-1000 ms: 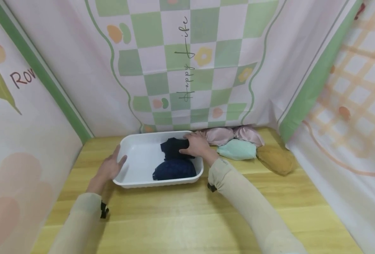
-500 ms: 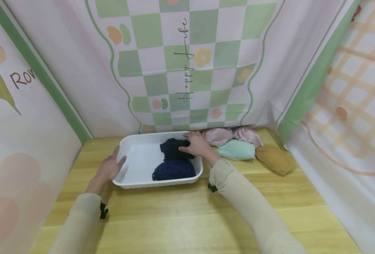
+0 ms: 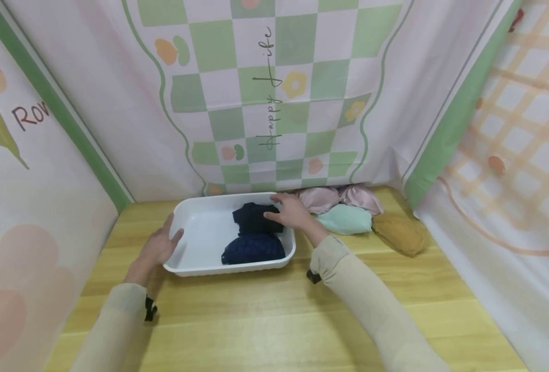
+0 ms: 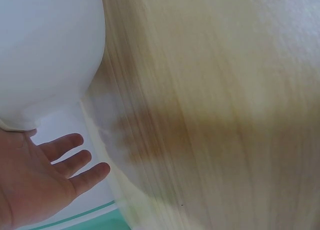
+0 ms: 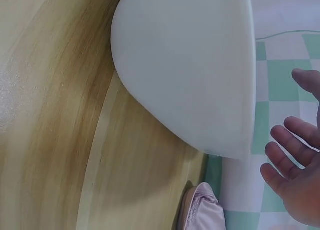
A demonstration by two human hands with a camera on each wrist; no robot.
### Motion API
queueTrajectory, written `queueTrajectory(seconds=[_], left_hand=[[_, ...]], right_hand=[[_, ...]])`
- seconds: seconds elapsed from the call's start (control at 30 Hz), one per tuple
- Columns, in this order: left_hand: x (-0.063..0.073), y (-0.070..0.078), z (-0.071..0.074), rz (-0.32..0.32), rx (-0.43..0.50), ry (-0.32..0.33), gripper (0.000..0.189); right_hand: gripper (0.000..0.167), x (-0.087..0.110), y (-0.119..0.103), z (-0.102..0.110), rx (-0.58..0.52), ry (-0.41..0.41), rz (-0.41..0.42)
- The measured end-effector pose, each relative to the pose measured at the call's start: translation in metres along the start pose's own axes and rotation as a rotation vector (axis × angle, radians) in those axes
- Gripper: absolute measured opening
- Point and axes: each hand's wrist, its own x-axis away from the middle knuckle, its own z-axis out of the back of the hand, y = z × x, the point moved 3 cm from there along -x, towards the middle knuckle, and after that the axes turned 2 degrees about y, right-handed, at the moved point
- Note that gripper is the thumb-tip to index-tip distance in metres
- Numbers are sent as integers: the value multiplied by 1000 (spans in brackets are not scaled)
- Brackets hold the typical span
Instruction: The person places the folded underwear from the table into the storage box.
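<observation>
A white rectangular tray (image 3: 200, 232) lies on the wooden table. In its right half are a folded black cloth garment (image 3: 254, 218) and, nearer the front, a rounded folded navy one (image 3: 254, 249). My left hand (image 3: 160, 245) is at the tray's left rim, thumb over the edge; in the left wrist view its fingers (image 4: 90, 180) are spread and straight below the rim. My right hand (image 3: 294, 211) hovers by the right back corner, thumb above the black garment. The right wrist view shows its fingers (image 5: 295, 145) loosely extended, holding nothing, apart from the tray wall.
Right of the tray lie two pink satin cloth bundles (image 3: 318, 200), a mint green one (image 3: 346, 219) and a mustard one (image 3: 401, 234). A patterned curtain (image 3: 274, 103) hangs at the table's back edge, with more printed cloth at both sides. Wooden table top (image 3: 255, 315) extends in front.
My right hand has lifted slightly and shifted a little right, away from the black garment. The left hand and the tray stay nearly the same; the whole view has drifted slightly.
</observation>
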Motion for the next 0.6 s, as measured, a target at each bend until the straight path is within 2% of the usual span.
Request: queueTrajectory(seconds=[0.43,0.6], left_hand=[[3,3,3,-17,6,9,76],[3,2,3,-25,0,10,77]], right_hand=[[59,14,12,6,-150,30,-32],[57,17,18,8,-171,49,-27]])
